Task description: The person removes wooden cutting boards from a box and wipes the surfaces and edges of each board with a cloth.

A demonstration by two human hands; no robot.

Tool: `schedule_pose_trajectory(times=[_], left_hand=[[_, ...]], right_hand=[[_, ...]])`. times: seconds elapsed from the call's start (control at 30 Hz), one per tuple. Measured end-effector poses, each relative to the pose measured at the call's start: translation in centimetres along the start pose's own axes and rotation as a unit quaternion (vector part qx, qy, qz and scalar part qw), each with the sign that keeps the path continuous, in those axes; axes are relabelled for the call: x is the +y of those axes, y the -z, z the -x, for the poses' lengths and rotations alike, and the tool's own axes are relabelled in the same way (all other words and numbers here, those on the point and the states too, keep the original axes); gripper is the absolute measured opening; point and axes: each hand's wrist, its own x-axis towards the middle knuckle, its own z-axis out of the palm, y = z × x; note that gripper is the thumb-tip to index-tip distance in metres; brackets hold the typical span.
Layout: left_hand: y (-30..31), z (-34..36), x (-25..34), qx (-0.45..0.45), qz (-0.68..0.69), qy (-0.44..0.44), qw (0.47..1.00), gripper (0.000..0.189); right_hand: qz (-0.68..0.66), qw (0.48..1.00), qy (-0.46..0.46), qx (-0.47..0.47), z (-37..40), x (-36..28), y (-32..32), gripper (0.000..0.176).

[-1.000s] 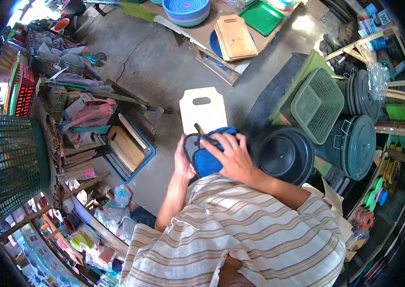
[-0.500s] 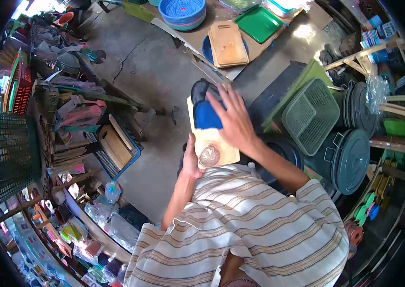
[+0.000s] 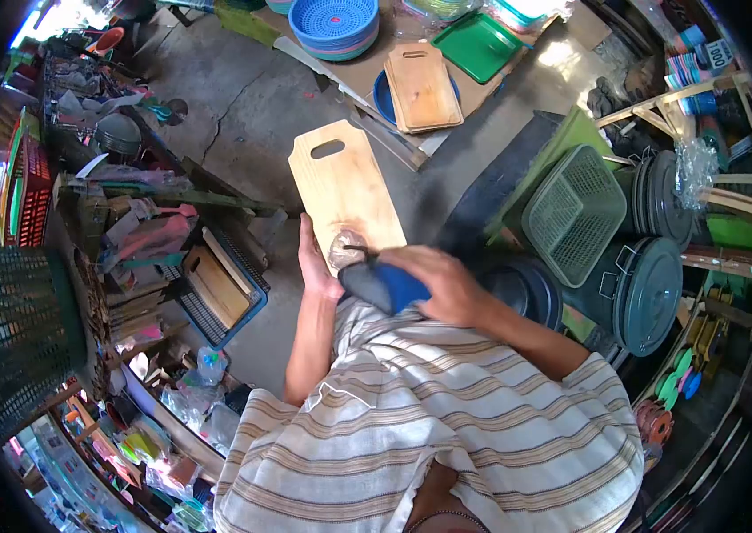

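Observation:
A pale wooden cutting board (image 3: 351, 185) with a slot handle at its far end slants up and away in front of me. My left hand (image 3: 316, 266) is closed on its lower left edge, thumb along the side. Near the bottom end lies a shiny round brownish piece (image 3: 347, 247), possibly a label. My right hand (image 3: 440, 282) grips a blue and black cloth (image 3: 387, 286) at the board's lower edge, right beside the round piece. Part of the cloth hangs over the striped shirt.
Ahead, a table bears more cutting boards (image 3: 425, 89), stacked blue baskets (image 3: 335, 27) and a green tray (image 3: 480, 44). To the right stand a green-grey basket (image 3: 576, 215) and lidded bins (image 3: 653, 298). Crowded shelves and a crate with boards (image 3: 216, 289) line the left.
My right hand has pulled the cloth from the upper part of the board down to its lower end, uncovering the slot handle. The board has shifted left and tilted.

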Motion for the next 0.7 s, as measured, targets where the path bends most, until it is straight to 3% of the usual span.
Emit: schedule_pose_trajectory(times=[0.07, 0.1, 0.17, 0.23, 0.27, 0.33, 0.37, 0.43, 0.5, 0.57, 0.63, 0.67, 0.7], left_hand=[[0.0, -0.5, 1.3, -0.195, 0.067, 0.081, 0.975, 0.061], [-0.2, -0.5, 1.6, -0.197, 0.067, 0.082, 0.975, 0.061], [-0.6, -0.5, 1.5, -0.141, 0.162, 0.074, 0.974, 0.068], [-1.0, -0.9, 0.9, -0.166, 0.190, 0.090, 0.964, 0.069], [-1.6, -1.2, 0.5, -0.139, 0.149, 0.091, 0.975, 0.069], [-1.3, -1.9, -0.4, -0.098, 0.127, 0.128, 0.979, 0.069], [-1.0, -2.4, -1.3, -0.130, 0.150, 0.138, 0.970, 0.070], [-2.4, -2.3, -2.7, -0.164, 0.128, 0.154, 0.966, 0.068], [0.1, -3.6, -4.4, -0.130, 0.149, 0.146, 0.969, 0.070], [0.0, -3.4, -5.3, -0.214, 0.234, 0.147, 0.937, 0.066], [0.0, -2.2, -6.6, -0.190, 0.195, 0.083, 0.959, 0.066], [1.3, -1.4, -8.0, -0.126, -0.062, -0.028, 0.990, 0.068], [0.2, -0.5, -9.0, -0.049, -0.313, -0.135, 0.939, 0.071]], right_hand=[[-0.057, 0.992, -0.075, 0.084, -1.2, -0.3, 2.2, 0.071], [-0.056, 0.992, -0.075, 0.086, -1.8, -0.4, 2.9, 0.071], [0.009, 0.960, -0.194, 0.203, -3.4, -0.7, 4.3, 0.067], [-0.037, 0.957, -0.026, 0.286, -7.3, 0.1, 5.6, 0.068], [-0.036, 0.957, -0.027, 0.287, -9.0, 0.0, 5.9, 0.068], [0.108, 0.952, 0.028, 0.287, -11.8, -0.2, 6.0, 0.078], [0.105, 0.953, 0.027, 0.282, -12.6, 0.1, 5.6, 0.078], [0.254, 0.941, 0.013, 0.224, -13.7, 1.4, 4.1, 0.089], [0.268, 0.941, 0.017, 0.207, -13.2, 2.3, 2.5, 0.091], [0.204, 0.964, 0.053, 0.162, -11.3, 2.4, 1.4, 0.085], [0.184, 0.973, 0.081, 0.112, -8.4, 2.3, 0.7, 0.084], [0.179, 0.978, 0.090, 0.060, -6.6, 1.7, 0.7, 0.084], [0.147, 0.981, 0.122, 0.023, -4.8, 1.2, 0.6, 0.086]])
